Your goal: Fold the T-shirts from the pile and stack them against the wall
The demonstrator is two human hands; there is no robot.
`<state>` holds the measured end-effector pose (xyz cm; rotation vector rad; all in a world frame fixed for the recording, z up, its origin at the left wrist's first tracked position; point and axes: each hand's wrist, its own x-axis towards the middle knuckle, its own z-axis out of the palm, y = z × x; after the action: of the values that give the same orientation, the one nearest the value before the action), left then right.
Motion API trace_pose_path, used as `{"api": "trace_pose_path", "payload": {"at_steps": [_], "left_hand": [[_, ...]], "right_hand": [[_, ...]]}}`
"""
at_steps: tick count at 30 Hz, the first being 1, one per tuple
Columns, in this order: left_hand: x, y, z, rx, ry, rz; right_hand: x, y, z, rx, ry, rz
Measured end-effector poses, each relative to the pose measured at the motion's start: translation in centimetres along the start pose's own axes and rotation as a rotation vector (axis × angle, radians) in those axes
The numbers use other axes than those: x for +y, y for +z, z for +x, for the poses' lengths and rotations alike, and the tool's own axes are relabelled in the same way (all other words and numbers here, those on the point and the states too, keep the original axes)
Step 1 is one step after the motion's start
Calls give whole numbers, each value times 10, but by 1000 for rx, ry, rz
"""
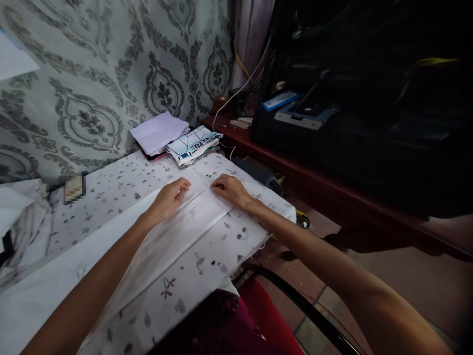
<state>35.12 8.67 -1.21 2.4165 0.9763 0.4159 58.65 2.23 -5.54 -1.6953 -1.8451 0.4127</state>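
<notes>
Head view: our half-curled left hand (176, 194) and right hand (229, 190), grip unclear, sit apart, perhaps keeping the white cloth (192, 217) beneath flat.

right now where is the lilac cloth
In the head view, the lilac cloth lies left of centre, by the patterned wall, just left of the printed cloths.

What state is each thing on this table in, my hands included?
Left hand: fingers curled, hold unclear
Right hand: fingers curled, hold unclear
White cloth: laid out lengthwise, slightly creased
Lavender cloth: folded, atop its stack
Printed cloths: folded, stacked
Cloth heap at left: loosely crumpled
Table cover: spread out
</notes>
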Motion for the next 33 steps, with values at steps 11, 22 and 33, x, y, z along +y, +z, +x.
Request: {"api": "trace_pose_path", "payload": {"at_steps": [11, 22, 33], "left_hand": [[-12, 8, -165, -28, -121, 322], [-52, -12, -243, 67, -345, 325], [-76, -43, -311, 251, -630, 213]], "right_hand": [[-45, 39, 13, -86, -364, -145], [-32, 81, 15, -149, -367, -342], [-14, 94, 26, -125, -428, -319]]}}
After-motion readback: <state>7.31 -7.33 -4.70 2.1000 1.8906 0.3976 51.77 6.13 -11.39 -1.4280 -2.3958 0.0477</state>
